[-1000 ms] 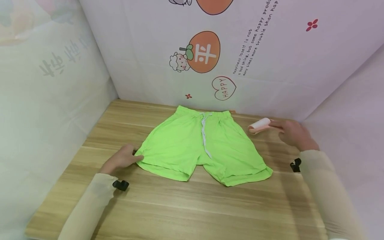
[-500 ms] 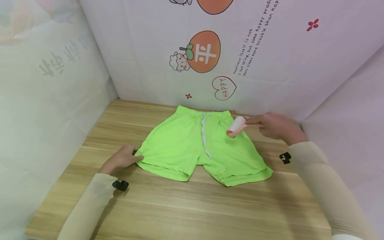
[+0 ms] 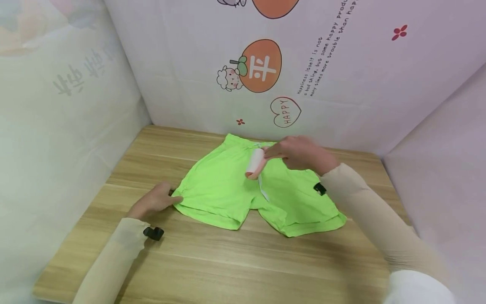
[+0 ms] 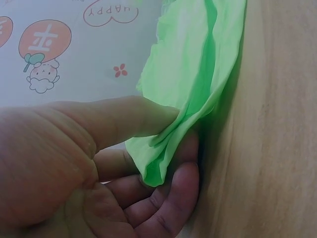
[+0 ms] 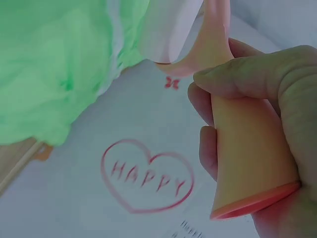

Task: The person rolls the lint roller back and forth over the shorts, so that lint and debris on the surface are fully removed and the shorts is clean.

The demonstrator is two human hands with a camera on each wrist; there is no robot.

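The lime-green shorts (image 3: 212,181) lie spread on the wood-grain tabletop (image 3: 235,266), their waistband (image 3: 237,141) at 12 o'clock and the 2 leg hems at 5 and 7 o'clock; the cloth is lightly creased, and a white drawstring (image 3: 264,193) trails down the middle; over the upper middle, just inside the waistband, is a roller (image 3: 256,162) with a white cylinder and a curved pink-peach arm, its free end pointing to 7 o'clock; whether it touches the cloth cannot be told; the right hand (image 3: 303,154), at 2 o'clock from the middle of the shorts, grasps the roller's handle (image 5: 252,148), thumb across the front and fingers round behind; that handle is peach and widens to a flared base with a coral rim; the left hand (image 3: 155,200), between 8 and 9 o'clock, pinches the outer corner of a leg hem between thumb and fingers, bunching the cloth into folds; the sleeves are beige, the left sleeve (image 3: 110,261) at 7 o'clock and the right sleeve (image 3: 372,215) at 4 o'clock; on the white wall covering (image 3: 341,118) beyond, an orange fruit print (image 3: 262,65) sits at 12 o'clock and a HAPPY heart (image 3: 286,112) at 1 o'clock
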